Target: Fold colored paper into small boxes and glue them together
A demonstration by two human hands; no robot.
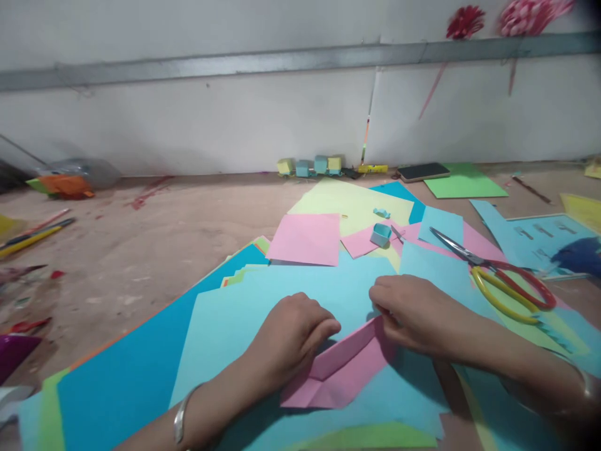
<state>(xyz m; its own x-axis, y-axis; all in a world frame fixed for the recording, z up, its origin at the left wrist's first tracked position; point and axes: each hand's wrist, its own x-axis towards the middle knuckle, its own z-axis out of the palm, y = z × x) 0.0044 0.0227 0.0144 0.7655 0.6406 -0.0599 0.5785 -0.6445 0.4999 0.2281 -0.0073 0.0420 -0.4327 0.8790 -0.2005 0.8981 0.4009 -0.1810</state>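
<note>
A folded piece of pink paper (350,369) lies tilted over light blue sheets (225,332), with creases along its length. My left hand (295,335) is closed at its left upper edge, fingers curled and thumb pressed against them; the exact grip is partly hidden. At the paper's right end, my right hand (413,313) pinches the upper corner between thumb and fingers. Flat beyond my hands is a pink square sheet (307,239). To the right of it sits a small blue folded paper box (380,235).
Large scissors (493,266) with red and yellow handles lie at right. Along the wall stand small yellow and blue paper blocks (310,166) and a dark phone (423,171). Pencils (35,238) and an orange item (68,185) are at left. Blue sheets (126,363) spread beneath.
</note>
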